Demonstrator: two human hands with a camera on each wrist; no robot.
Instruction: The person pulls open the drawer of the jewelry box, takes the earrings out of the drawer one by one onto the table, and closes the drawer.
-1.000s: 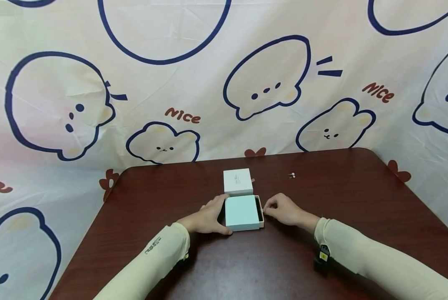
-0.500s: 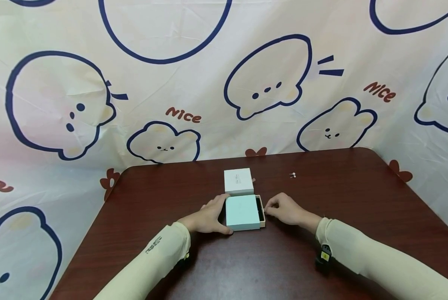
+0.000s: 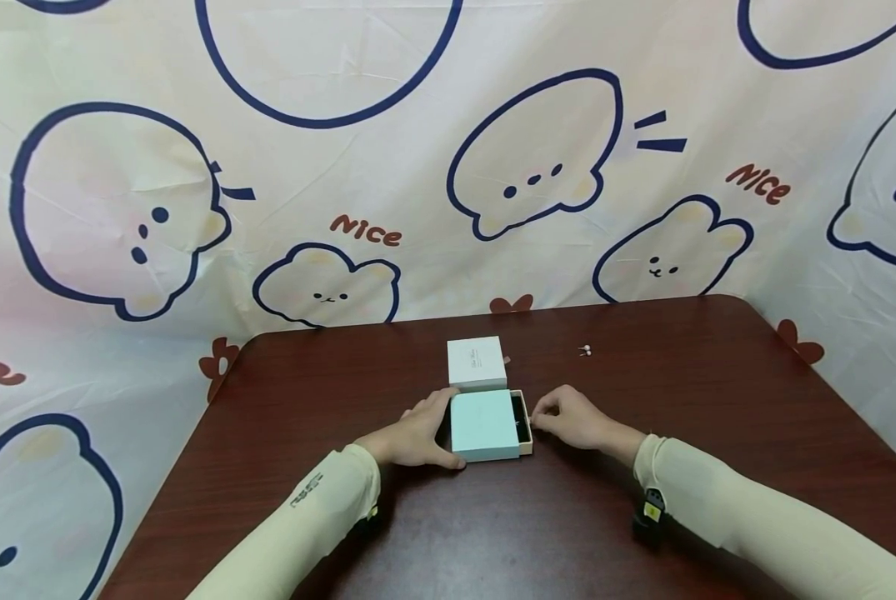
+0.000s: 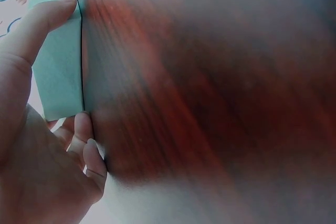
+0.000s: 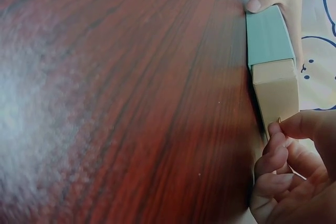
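A mint-green drawer-style gift box (image 3: 483, 421) lies on the table, its cream drawer (image 5: 277, 90) sticking out a little on the right. Dark lining shows inside, with a tiny bright spot too small to identify. My left hand (image 3: 417, 433) grips the outer sleeve from the left, thumb on the near side and fingers reaching round the far side; in the left wrist view the thumb (image 4: 55, 14) presses the green wall. At the drawer's front, my right hand (image 3: 575, 419) pinches a small pull tab between thumb and index finger, mostly hidden by the fingertips.
Directly behind the green box sits a white box (image 3: 476, 362) with printed lettering and a small tab on its right. Small white-headed pieces resembling stud earrings (image 3: 585, 350) lie farther back to the right. A patterned cloth (image 3: 432, 275) hangs behind the dark wooden table (image 3: 327, 375).
The drawer has slid slightly farther out to the right, showing more dark lining. My right hand has shifted right with it, while the left hand and sleeve stay in place.
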